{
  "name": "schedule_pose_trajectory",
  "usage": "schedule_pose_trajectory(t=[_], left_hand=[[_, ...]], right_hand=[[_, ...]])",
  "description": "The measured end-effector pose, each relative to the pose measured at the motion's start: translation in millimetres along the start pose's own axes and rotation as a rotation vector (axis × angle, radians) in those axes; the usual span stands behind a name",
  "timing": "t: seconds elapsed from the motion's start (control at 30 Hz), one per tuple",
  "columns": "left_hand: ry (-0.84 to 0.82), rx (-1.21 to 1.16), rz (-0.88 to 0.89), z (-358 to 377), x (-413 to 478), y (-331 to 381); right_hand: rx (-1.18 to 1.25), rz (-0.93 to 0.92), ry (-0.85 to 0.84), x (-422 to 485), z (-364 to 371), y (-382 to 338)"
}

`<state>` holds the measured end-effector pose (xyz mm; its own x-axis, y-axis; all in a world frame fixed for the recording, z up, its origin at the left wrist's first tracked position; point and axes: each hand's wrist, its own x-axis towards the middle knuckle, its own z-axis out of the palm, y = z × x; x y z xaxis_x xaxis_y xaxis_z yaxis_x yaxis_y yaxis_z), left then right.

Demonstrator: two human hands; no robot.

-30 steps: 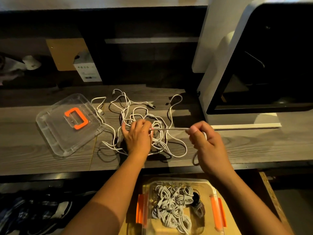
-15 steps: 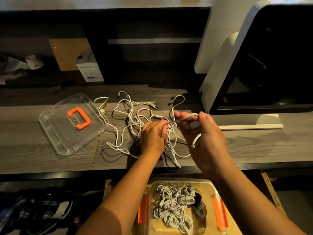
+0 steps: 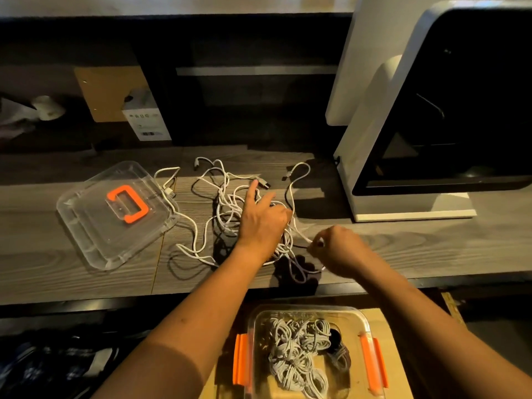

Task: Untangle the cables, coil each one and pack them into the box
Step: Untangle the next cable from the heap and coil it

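White cables [image 3: 227,203] lie tangled mid-worktop [image 3: 57,283]. The left hand [image 3: 263,220] rests on the tangle, fingers spread, forefinger reaching toward 12 o'clock. At 4 o'clock from it, the right hand [image 3: 336,250] pinches a strand [image 3: 302,234]. A clear lid [image 3: 95,237] lies at 9 o'clock and a white machine [image 3: 374,125] stands at 2. At 6, below the edge, a box [image 3: 254,323] holds coils [image 3: 296,358].

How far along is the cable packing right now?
Done: a pile of coils lies in the open box. In hand: the left hand rests on the tangle on the desk while the right hand pinches one strand. Left: that tangle needs separating, coiling, packing; the lid lies aside.
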<state>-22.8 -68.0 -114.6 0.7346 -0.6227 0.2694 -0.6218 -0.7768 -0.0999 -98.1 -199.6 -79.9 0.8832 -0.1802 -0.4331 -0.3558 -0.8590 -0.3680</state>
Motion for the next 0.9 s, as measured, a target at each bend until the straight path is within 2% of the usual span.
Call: schedule_pose_trajectory(t=[0.1, 0.17, 0.23, 0.33, 0.4, 0.43, 0.47, 0.53, 0.63, 0.7, 0.73, 0.8, 0.9], left_hand=[[0.116, -0.097, -0.021, 10.5, -7.4, -6.3], [0.209, -0.268, -0.14, 12.5, -7.8, 0.6], [0.262, -0.388, -0.286, 12.8, -3.4, 7.2], [0.203, -0.343, -0.28, 22.3, -1.4, 6.0], [0.06, -0.302, -0.316, 23.8, -3.7, -1.2], [-0.008, -0.294, -0.383, 25.8, -5.4, -6.5], [-0.059, -0.291, -0.434, 28.2, -7.1, -12.6], [-0.095, -0.255, -0.411, 30.0, -9.2, -21.8], [0.059, -0.23, -0.272, 26.3, -3.6, -23.7], [0.161, -0.223, -0.204, 23.4, -1.5, -19.8], [0.174, -0.204, -0.174, 22.2, -0.9, -17.7], [0.143, -0.189, -0.143, 17.5, 1.5, -17.5], [-0.067, -0.29, -0.133, 4.1, 6.0, -22.8]], right_hand=[[0.544, -0.052, 0.13, -3.4, -17.7, -2.1], [1.021, -0.03, 0.17, -6.3, -18.6, -12.0], [1.405, -0.048, 0.138, -8.5, -14.0, -25.3], [1.808, -0.072, 0.13, -14.3, -10.7, -33.5], [1.907, -0.108, 0.141, -24.1, -13.0, -32.8], [1.849, -0.119, 0.167, -29.0, -14.0, -30.4], [1.671, -0.132, 0.203, -32.7, -14.7, -28.2], [1.091, -0.165, 0.224, -33.7, -12.4, -22.5], [0.373, -0.185, 0.168, -14.8, -0.9, -9.2], [0.01, -0.15, 0.151, 1.0, 6.8, -3.0], [-0.068, -0.131, 0.132, 7.1, 9.1, -1.1], [-0.037, -0.112, 0.127, 15.3, 9.0, 0.7], [0.056, -0.089, 0.235, 19.0, -1.4, 3.4]])
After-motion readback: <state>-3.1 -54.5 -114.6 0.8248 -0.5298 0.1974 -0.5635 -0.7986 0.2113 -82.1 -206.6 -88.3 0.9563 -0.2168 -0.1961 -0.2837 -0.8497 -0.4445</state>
